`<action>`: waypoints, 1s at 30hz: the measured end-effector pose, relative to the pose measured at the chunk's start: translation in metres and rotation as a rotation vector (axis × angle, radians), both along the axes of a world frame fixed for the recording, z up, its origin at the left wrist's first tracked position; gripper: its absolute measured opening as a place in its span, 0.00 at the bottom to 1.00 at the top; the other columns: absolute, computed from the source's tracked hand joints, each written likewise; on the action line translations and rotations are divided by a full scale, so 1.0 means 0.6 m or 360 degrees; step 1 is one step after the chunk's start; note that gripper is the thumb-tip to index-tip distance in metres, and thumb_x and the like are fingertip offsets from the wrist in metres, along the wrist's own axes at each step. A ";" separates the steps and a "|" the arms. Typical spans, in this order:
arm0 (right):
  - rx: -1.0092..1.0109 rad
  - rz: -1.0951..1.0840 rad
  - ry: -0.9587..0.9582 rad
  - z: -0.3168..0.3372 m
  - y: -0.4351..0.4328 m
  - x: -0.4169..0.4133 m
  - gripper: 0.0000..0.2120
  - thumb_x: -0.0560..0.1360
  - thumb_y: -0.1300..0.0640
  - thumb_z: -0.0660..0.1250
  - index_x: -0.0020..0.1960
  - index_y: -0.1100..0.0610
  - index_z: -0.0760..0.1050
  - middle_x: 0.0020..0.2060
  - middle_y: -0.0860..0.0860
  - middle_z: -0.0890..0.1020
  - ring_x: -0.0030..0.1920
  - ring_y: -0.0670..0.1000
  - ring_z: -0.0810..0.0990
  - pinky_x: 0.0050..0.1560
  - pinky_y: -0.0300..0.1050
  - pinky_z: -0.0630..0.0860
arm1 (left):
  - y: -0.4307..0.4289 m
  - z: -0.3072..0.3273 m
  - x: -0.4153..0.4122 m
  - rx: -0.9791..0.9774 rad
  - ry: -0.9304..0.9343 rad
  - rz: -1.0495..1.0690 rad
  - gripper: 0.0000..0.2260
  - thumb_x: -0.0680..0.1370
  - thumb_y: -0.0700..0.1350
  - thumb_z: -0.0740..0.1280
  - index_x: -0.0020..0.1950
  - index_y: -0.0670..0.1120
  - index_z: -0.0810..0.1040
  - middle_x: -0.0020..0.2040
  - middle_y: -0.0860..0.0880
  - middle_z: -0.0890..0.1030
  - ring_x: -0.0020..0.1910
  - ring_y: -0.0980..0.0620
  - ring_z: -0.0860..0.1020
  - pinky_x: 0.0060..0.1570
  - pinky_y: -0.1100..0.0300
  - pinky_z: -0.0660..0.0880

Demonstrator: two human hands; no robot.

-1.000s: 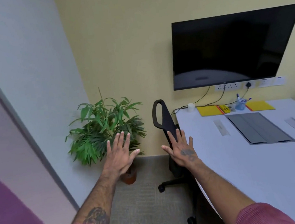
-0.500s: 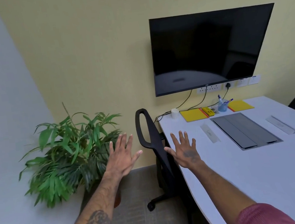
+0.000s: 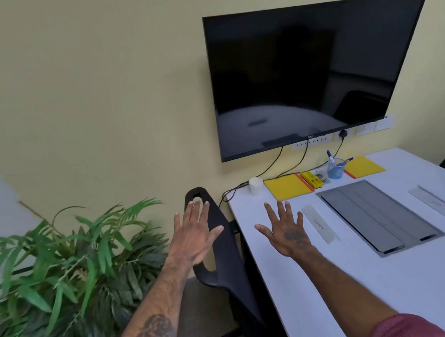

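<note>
Both arms stretch forward with fingers spread, holding nothing. My left hand (image 3: pixel 194 234) hangs in the air in front of the black office chair (image 3: pixel 227 273), covering part of its backrest. My right hand (image 3: pixel 286 230) floats above the left end of the white table (image 3: pixel 396 295), palm down, just left of a grey name strip (image 3: pixel 320 223). Whether either hand touches anything cannot be told.
A dark wall screen (image 3: pixel 316 74) hangs above the table, cables dropping to sockets. Yellow pads (image 3: pixel 287 186), a pen cup (image 3: pixel 335 169), a white cup (image 3: pixel 256 185) and a grey cable hatch (image 3: pixel 379 217) are on the table. A leafy potted plant (image 3: pixel 61 269) fills the lower left.
The view has swung right and closer: plant slid to the left edge, chair and table came nearer. Both hands stayed spread and empty, now over the chair back and table end.
</note>
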State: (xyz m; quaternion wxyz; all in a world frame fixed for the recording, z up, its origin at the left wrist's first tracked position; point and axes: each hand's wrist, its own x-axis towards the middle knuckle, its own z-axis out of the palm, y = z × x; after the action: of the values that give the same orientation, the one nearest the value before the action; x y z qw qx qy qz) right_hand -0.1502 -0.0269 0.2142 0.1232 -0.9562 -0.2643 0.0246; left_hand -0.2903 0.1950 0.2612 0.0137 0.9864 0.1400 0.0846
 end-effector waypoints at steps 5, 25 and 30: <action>0.0008 -0.0083 0.0015 -0.009 0.014 0.079 0.43 0.71 0.27 0.35 0.80 0.47 0.38 0.80 0.56 0.41 0.79 0.58 0.36 0.75 0.65 0.39 | 0.025 -0.017 0.111 -0.0002 0.0020 -0.0123 0.36 0.79 0.67 0.42 0.81 0.48 0.44 0.81 0.47 0.45 0.80 0.48 0.42 0.76 0.42 0.43; 0.0042 -0.0486 0.0167 -0.096 0.138 0.379 0.38 0.78 0.31 0.45 0.81 0.47 0.41 0.80 0.57 0.42 0.79 0.58 0.39 0.76 0.64 0.52 | 0.206 -0.148 0.540 -0.0107 0.0213 -0.0603 0.45 0.70 0.72 0.27 0.81 0.48 0.45 0.81 0.46 0.47 0.80 0.48 0.44 0.75 0.43 0.45; 0.0024 -0.0462 0.0196 -0.124 0.156 0.447 0.38 0.77 0.30 0.45 0.81 0.47 0.42 0.80 0.56 0.43 0.80 0.58 0.41 0.75 0.60 0.56 | 0.208 -0.190 0.618 -0.0180 0.0245 -0.0643 0.44 0.72 0.72 0.31 0.81 0.47 0.49 0.81 0.45 0.51 0.80 0.46 0.48 0.75 0.42 0.48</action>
State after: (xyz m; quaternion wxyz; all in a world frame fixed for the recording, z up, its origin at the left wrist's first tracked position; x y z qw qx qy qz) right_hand 0.1181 0.0665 0.1401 0.1487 -0.9801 -0.1153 0.0631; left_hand 0.0803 0.3197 0.1471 0.0748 0.9957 -0.0552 -0.0036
